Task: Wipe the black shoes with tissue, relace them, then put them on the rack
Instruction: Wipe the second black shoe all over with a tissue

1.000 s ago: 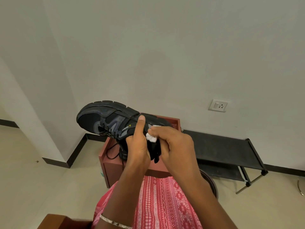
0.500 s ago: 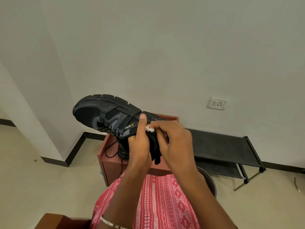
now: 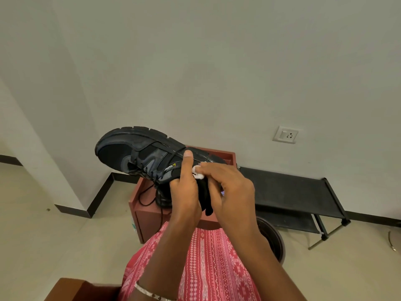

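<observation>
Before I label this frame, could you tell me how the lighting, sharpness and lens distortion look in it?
Head view: soft, even light, only faint shadows on the wall; the black shoe is sharp enough to show its side logo, though its dark mesh loses detail; the tissue is nearly blown white; wide-angle distortion slants the skirting at left.
</observation>
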### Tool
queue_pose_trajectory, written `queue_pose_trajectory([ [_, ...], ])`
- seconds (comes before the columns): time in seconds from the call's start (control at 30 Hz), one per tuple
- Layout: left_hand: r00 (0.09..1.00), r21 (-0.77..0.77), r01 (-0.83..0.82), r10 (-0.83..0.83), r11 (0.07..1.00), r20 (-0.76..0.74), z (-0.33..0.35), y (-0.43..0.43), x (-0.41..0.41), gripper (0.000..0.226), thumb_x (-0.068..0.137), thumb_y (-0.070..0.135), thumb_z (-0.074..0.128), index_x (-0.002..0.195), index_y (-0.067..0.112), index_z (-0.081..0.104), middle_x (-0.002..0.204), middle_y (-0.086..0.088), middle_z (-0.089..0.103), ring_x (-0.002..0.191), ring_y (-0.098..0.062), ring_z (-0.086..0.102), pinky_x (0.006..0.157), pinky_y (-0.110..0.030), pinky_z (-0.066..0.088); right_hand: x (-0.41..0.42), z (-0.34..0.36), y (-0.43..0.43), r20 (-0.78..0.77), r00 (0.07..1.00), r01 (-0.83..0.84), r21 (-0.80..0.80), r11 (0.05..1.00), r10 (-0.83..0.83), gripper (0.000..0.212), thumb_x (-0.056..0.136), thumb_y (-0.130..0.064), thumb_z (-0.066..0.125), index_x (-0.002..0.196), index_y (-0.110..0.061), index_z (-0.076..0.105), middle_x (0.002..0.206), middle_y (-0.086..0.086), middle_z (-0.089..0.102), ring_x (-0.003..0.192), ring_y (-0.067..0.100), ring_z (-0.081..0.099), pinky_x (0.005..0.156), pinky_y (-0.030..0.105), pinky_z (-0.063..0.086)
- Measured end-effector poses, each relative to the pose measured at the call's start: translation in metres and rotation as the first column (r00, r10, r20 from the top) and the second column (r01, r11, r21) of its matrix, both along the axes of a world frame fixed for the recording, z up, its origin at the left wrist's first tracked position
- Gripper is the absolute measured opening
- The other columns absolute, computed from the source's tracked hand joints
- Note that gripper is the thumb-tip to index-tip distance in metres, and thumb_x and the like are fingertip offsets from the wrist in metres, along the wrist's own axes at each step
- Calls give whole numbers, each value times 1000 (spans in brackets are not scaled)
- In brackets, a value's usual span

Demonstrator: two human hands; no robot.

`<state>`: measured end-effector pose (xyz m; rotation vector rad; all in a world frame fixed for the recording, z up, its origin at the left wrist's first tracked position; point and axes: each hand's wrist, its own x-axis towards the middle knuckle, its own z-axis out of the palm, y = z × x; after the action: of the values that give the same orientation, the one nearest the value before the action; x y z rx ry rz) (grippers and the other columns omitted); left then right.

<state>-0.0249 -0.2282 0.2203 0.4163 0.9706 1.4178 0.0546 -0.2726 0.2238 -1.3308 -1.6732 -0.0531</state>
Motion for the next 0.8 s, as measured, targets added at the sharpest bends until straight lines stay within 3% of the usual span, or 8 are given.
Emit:
queue_pose_trajectory([
  [0.1, 996, -29, -78, 79, 997, 45, 3, 5, -7, 34, 90, 40, 69, 73, 11, 67, 64, -1, 70, 60, -19, 69, 70, -37, 58, 7, -16, -17, 18, 1000, 13, 14, 1000, -14, 36, 84, 5, 71, 111, -17, 75, 111, -5, 74, 107, 6, 67, 97, 19, 51],
  [0.2, 990, -13, -129, 130, 992, 63, 7, 9, -11, 22, 91, 35, 69, 82, 14, 69, 69, 3, 75, 66, -15, 73, 79, -40, 59, 8, -29, -27, 9, 999, 34, 16, 999, -34, 41, 81, 8, 76, 114, -16, 74, 111, -5, 74, 106, 5, 68, 98, 14, 49],
  [0.27, 990, -18, -114, 115, 993, 80, 7, 10, -11, 23, 90, 34, 70, 90, 11, 69, 82, -5, 77, 76, -22, 74, 84, -45, 59, 8, -28, -22, 5, 999, 50, 15, 999, -50, 40, 81, 8, 76, 114, -15, 74, 111, -3, 74, 106, 7, 68, 99, 12, 47],
  [0.43, 995, 18, -39, 37, 999, 94, 0, 1, -1, 32, 91, 33, 69, 65, 13, 71, 69, -6, 71, 66, -23, 70, 69, -36, 57, 4, -4, 7, 63, 991, 117, 18, 993, -118, 23, 89, -6, 63, 107, -13, 77, 107, 1, 75, 103, 16, 67, 100, 1, 30],
  [0.53, 989, 28, -48, 44, 998, 138, 1, 2, -4, 33, 92, 31, 68, 64, 15, 74, 71, -6, 71, 67, -23, 71, 70, -36, 57, -2, -5, 5, 78, 993, 89, 11, 996, -89, 37, 91, -23, 46, 109, -12, 76, 109, 1, 74, 105, 17, 65, 101, 5, 34],
  [0.63, 986, -11, -109, 109, 994, 125, 3, 6, -10, 23, 90, 32, 71, 94, 9, 71, 89, -10, 75, 77, -25, 75, 73, -40, 60, 3, -20, -11, 88, 987, 132, 40, 990, -135, 29, 92, -12, 54, 111, -8, 75, 110, 3, 73, 104, 16, 65, 102, 8, 37],
  [0.73, 985, -36, -119, 123, 992, 119, 1, 9, -10, 30, 89, 31, 72, 104, 7, 67, 100, -13, 75, 82, -25, 75, 75, -41, 60, 10, -32, -16, 98, 975, 199, 12, 980, -199, 29, 82, 4, 74, 109, -7, 76, 105, 4, 73, 99, 16, 67, 96, 11, 43],
  [0.8, 987, -42, -93, 98, 995, 127, 0, 9, -9, 38, 89, 32, 72, 112, 2, 65, 105, -17, 74, 86, -28, 74, 77, -42, 60, 12, -28, -12, 89, 972, 221, -2, 975, -220, 30, 80, 7, 76, 106, -8, 76, 103, 3, 72, 96, 16, 67, 91, 13, 44],
])
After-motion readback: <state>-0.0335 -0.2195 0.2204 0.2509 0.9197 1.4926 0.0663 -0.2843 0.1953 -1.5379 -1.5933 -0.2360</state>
